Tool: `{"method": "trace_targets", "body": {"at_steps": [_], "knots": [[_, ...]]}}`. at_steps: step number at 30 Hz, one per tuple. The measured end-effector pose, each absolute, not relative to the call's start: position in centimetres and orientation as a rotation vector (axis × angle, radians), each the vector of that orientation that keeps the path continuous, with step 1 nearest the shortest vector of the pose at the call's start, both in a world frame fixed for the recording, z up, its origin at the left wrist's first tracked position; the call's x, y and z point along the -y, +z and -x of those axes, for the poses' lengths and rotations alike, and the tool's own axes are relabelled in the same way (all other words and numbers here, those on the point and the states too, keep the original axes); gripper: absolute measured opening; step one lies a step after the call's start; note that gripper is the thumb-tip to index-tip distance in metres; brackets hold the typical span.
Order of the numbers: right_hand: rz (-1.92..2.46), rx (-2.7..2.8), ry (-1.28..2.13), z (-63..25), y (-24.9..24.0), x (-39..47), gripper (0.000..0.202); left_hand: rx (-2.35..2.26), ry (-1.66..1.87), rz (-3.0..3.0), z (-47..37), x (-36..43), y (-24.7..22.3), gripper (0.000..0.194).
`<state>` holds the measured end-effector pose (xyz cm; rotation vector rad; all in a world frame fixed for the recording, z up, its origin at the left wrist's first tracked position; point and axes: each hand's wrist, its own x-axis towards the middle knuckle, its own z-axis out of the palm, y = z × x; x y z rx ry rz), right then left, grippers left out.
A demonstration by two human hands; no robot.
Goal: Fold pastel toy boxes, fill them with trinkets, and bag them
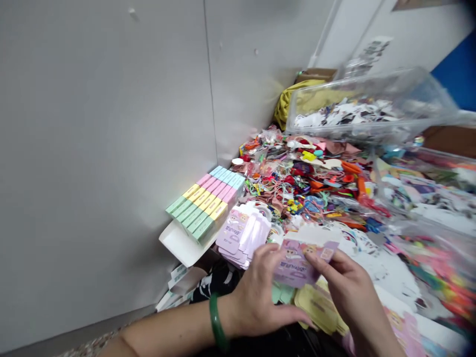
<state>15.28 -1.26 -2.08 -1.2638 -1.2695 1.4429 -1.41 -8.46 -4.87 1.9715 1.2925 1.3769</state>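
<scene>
Purple carton (297, 265), pinched by right hand (351, 285), left hand (256, 292) open beside, partly covers green cards (284, 294).

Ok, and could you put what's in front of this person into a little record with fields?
Right hand: pinching a purple carton
Left hand: thumb spread, fingers at the carton's left edge
Left wrist: green bangle
By the wall: small boxes in green, yellow, pink and blue
Further right: jumbled colourful trinkets
Behind those: clear plastic bin
</scene>
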Motion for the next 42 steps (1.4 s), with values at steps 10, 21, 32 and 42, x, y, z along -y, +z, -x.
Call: {"method": "trace_targets", "body": {"at_steps": [10, 21, 32, 42], "knots": [[1.125, 1.493, 1.434, -15.8, 0.2, 4.5, 0.021, -0.256, 0.534, -0.902, 1.4, 2.8, -2.4, 0.066], [1.087, 1.414, 0.93, -15.8, -2.9, 4.4, 0.012, -0.687, 0.804, -0.857, -0.8, 3.0, -1.7, 0.039], [1.052, 1.133, 0.959, -14.4, -3.7, 4.5, 0.03, -0.815, 1.238, -1.152, -0.1, 3.8, -3.4, 0.071], [1.165, 1.485, 0.948, -15.5, -3.7, 4.1, 0.02, -0.989, 1.139, -1.236, 0.4, 2.9, -3.5, 0.027]]}}
